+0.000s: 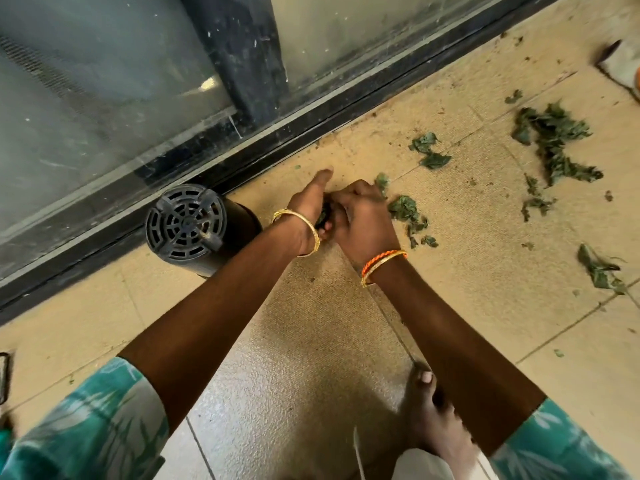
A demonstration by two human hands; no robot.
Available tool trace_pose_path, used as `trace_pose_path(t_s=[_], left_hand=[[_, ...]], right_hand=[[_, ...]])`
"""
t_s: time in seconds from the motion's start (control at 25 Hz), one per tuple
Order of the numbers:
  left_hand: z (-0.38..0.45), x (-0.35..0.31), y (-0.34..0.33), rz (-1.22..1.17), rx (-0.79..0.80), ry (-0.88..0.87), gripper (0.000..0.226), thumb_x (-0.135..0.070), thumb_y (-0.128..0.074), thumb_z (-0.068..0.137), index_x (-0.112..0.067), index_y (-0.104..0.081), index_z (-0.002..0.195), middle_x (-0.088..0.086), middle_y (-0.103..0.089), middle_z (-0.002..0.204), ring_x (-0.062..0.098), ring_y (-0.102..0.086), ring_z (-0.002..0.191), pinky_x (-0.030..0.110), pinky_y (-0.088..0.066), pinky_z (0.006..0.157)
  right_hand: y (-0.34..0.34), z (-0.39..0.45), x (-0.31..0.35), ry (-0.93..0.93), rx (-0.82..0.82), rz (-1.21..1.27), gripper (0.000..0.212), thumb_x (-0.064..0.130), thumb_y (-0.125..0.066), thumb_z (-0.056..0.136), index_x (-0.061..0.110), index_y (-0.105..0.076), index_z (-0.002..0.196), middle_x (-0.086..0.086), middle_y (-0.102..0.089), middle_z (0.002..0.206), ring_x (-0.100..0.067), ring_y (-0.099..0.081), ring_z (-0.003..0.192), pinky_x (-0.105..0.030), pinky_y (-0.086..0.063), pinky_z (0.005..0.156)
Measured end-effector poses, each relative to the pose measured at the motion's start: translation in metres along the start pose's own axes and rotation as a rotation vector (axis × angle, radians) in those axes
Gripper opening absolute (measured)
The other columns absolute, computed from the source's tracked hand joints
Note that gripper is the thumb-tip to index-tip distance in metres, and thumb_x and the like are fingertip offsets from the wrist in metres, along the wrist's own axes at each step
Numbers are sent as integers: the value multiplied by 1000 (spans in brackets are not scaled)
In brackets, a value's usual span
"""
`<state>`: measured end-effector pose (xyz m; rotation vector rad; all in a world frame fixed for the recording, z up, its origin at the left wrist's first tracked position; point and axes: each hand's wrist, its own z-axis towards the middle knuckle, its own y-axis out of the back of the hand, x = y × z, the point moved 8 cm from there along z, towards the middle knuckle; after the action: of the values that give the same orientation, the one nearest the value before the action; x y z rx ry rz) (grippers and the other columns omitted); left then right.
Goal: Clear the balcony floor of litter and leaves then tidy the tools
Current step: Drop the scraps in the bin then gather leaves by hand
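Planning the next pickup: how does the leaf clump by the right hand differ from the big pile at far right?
The leaf clump is smaller and lies right beside the right hand; the big pile is larger, sprawls longer, and lies well away from both hands. The left hand already holds some leaves. Both are wilted green leaves on the tan floor tiles.

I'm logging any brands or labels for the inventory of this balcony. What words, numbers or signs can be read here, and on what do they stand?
None: no readable text shows anywhere in this view.
Black plastic pot lying on its side: only moulded slots on its base, no lettering visible.
Glass door: smudges and scratches, no sign or sticker.
Bangles on the left hand and right hand: plain, no marks legible.
Leaves and floor tiles: no writing.
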<state>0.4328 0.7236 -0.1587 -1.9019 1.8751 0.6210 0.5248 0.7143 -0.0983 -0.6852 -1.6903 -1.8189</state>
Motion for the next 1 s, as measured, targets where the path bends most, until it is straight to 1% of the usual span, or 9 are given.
trace_pose_path(t_s=[0.08, 0.16, 0.24, 0.36, 0.48, 0.6, 0.72, 0.88, 1.0], left_hand=[[-2, -5, -11, 41, -29, -64, 37, -31, -49, 95, -12, -49, 63, -2, -42, 37, 10, -30, 27, 8, -23, 35], [-2, -12, -22, 38, 9, -84, 36, -24, -47, 98, -12, -50, 64, -6, -43, 32, 7, -28, 24, 7, -21, 33], [-1, -21, -31, 22, 80, -85, 37, -29, -48, 99, -14, -49, 64, -9, -44, 35, 5, -27, 26, 8, -19, 33], [1, -24, -34, 31, 93, -96, 39, -37, -51, 97, -16, -49, 64, -10, -38, 35, 5, -31, 29, 9, -22, 34], [1, -17, -33, 10, 71, -70, 39, -35, -50, 97, -16, -48, 64, -8, -38, 33, 9, -42, 39, 16, -32, 40], [2, -10, -34, 34, 87, -8, 35, -29, -57, 92, -18, -45, 61, -7, -40, 34, 7, -40, 35, 15, -30, 36], [0, -9, -42, 109, 139, -42, 33, -28, -63, 90, -18, -48, 63, -10, -43, 40, 2, -31, 30, 13, -23, 31], [-12, -2, -60, 120, 243, -62, 13, -22, -59, 93, -12, -62, 85, -2, -69, 73, -1, -44, 37, 12, -32, 36], [-22, 10, -71, -2, 268, 5, 16, -19, -55, 95, -5, -63, 94, 10, -70, 88, 7, -65, 56, 14, -50, 46]], right_hand=[[13, 5, -10, -111, 52, 148, 26, -3, -50, 80, 4, -72, 92, -9, -60, 91, -20, -51, 88, -28, -40, 84], [42, 15, -34, -255, -29, 277, 27, -3, -47, 83, 6, -71, 91, -6, -64, 94, -14, -56, 88, -23, -46, 84], [69, 31, -61, -262, -129, 126, 29, 0, -49, 82, 8, -69, 102, -9, -62, 110, -17, -54, 103, -23, -43, 92], [67, 58, -105, -228, 137, -270, 59, 5, -55, 75, 17, -49, 133, -14, -30, 147, -35, -23, 137, -45, -29, 110], [50, 56, -121, -142, 314, -403, 70, -4, -49, 79, 18, -34, 144, -12, -14, 156, -35, -10, 143, -49, -19, 115], [56, 32, -117, -31, 79, -366, 52, -11, -41, 86, 4, -46, 135, -15, -35, 148, -32, -36, 135, -42, -34, 110], [68, 12, -119, 18, -105, -323, 29, -4, -48, 88, -1, -65, 111, -19, -59, 125, -34, -60, 111, -45, -50, 93], [100, -8, -98, -18, -413, -130, 21, -6, -60, 80, -1, -71, 96, -20, -63, 96, -26, -61, 84, -30, -51, 75], [95, -38, -63, 26, -425, -18, 20, -5, -64, 78, 3, -73, 94, -15, -61, 88, -17, -55, 80, -20, -44, 66]])
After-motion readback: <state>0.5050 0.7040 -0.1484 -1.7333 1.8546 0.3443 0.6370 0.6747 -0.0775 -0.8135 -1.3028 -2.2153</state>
